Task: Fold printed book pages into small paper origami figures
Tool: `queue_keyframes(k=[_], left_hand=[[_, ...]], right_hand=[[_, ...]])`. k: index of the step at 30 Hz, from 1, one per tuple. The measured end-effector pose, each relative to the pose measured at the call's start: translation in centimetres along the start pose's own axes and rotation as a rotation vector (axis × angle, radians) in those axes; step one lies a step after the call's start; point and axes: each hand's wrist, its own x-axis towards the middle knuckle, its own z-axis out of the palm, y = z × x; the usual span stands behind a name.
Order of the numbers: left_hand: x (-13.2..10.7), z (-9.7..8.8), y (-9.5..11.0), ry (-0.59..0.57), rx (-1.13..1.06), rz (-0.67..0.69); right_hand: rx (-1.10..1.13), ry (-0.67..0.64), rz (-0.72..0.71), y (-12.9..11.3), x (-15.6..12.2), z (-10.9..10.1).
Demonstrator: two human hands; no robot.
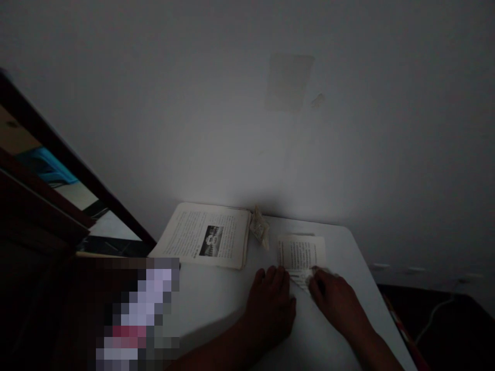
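A small printed paper sheet point(302, 253) lies on the white table point(216, 304), its near edge folded into a corner. My left hand point(270, 301) rests palm down beside that fold, fingers stretched onto the paper's left edge. My right hand point(335, 299) presses the folded near corner with its fingertips. An open book point(204, 234) with text and a dark picture lies to the left, near the wall. A small folded paper figure point(260, 226) stands between the book and the sheet.
A plain white wall point(247, 103) rises right behind the table. A dark wooden frame point(58, 170) slants at the left. A blurred-out patch covers the lower left. Right of the table is dark floor with a pale cable point(435, 314).
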Motion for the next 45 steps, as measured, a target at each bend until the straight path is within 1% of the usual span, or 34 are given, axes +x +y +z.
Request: queue_keyframes(k=[7, 19, 28, 33, 40, 45], left_hand=[[0.1, -0.3, 0.0, -0.006, 0.009, -0.006], [0.0, 0.2, -0.2, 0.000, 0.019, 0.007], [0.1, -0.4, -0.1, -0.016, 0.052, 0.047], [0.0, 0.0, -0.2, -0.007, 0.081, 0.063], [-0.4, 0.9, -0.6, 0.052, 0.110, 0.111], [-0.7, 1.1, -0.6, 0.046, 0.104, 0.116]], right_hand=[[-0.009, -0.013, 0.013, -0.1, 0.0, -0.1], [0.006, -0.018, 0.024, 0.0, -0.1, 0.1], [0.029, -0.040, 0.028, 0.3, 0.0, 0.1], [0.050, -0.045, 0.040, 0.1, 0.1, 0.1], [0.027, -0.061, 0.052, 0.3, 0.1, 0.3], [0.018, -0.071, 0.053, 0.6, 0.1, 0.5]])
